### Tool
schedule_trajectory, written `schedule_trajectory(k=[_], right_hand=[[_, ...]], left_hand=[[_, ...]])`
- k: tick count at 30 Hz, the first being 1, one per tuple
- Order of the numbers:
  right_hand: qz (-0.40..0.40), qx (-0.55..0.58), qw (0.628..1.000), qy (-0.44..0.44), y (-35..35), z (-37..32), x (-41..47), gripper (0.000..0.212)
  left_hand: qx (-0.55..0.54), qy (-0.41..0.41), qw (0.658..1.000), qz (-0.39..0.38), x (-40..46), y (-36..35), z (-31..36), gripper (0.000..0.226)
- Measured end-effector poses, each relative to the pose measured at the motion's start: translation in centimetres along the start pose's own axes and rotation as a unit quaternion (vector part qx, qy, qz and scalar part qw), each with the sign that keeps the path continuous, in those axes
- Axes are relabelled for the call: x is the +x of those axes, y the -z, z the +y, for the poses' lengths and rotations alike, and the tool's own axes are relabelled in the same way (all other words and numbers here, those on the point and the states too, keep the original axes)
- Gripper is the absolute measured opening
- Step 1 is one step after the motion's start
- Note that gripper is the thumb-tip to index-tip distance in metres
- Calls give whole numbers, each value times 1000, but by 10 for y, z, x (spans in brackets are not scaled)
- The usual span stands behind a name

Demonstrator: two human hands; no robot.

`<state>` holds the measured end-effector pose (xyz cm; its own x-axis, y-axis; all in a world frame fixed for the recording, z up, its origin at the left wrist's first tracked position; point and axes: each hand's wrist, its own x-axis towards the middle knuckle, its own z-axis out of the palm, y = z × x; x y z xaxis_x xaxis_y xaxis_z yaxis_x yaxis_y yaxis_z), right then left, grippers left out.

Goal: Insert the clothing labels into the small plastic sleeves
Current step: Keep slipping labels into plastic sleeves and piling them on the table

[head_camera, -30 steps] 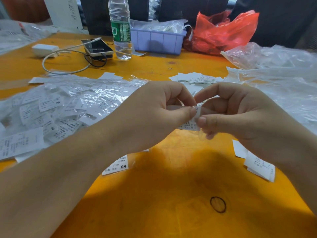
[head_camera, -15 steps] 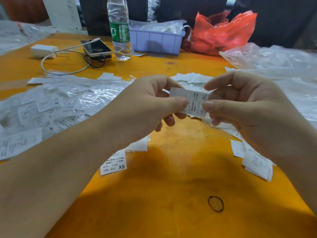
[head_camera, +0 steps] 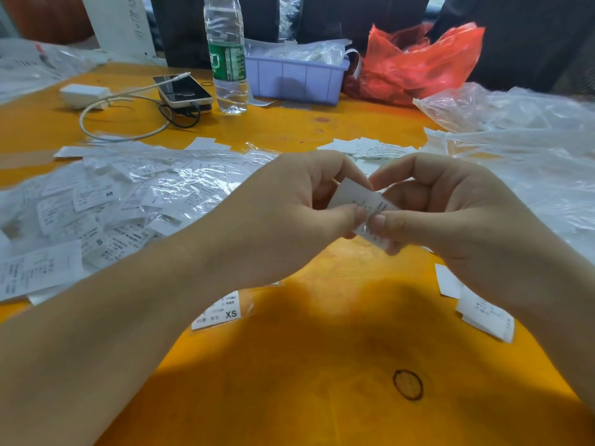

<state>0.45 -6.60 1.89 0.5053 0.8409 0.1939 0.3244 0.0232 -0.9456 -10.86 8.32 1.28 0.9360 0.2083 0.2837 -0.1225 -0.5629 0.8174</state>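
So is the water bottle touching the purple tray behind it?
Cannot tell. In the head view the water bottle overlaps the purple tray, hiding any gap or contact.

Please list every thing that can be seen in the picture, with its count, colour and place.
held label: one, white, pinched between both hands
sleeved labels pile: many, white in clear plastic, table left
XS label: one, white, sleeved, under left forearm
loose labels: few, white, near right
far labels: several, white, beyond hands
clear bags: heap, transparent, right
water bottle: one, clear, green label, far centre
phone: one, far left
charger: one, white, with cable
tray: one, lilac, far
red bag: one, far right
table: orange
left hand: pinches label
right hand: pinches label
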Motion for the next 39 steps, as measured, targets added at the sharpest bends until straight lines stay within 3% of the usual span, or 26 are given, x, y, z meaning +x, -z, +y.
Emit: schedule_trajectory(k=[9, 19, 28, 36, 39], right_hand=[[52, 3, 998, 21, 4, 2, 1, 31], [46, 33, 998, 19, 1, 1, 1, 31], [74, 25, 997, 27, 5, 0, 0, 28], [67, 37, 997, 30, 6, 0, 1, 29], [64, 30, 997, 32, 5, -1, 0, 30]], left_hand=[[-6, 16, 996, 90, 2, 6, 3, 8], [52, -8, 996, 66, -1, -2, 5, 7], [53, -29, 992, 108, -2, -4, 4, 6], [40, -37, 996, 64, -3, -6, 4, 3], [33, -46, 997, 56, -4, -5, 6, 13]])
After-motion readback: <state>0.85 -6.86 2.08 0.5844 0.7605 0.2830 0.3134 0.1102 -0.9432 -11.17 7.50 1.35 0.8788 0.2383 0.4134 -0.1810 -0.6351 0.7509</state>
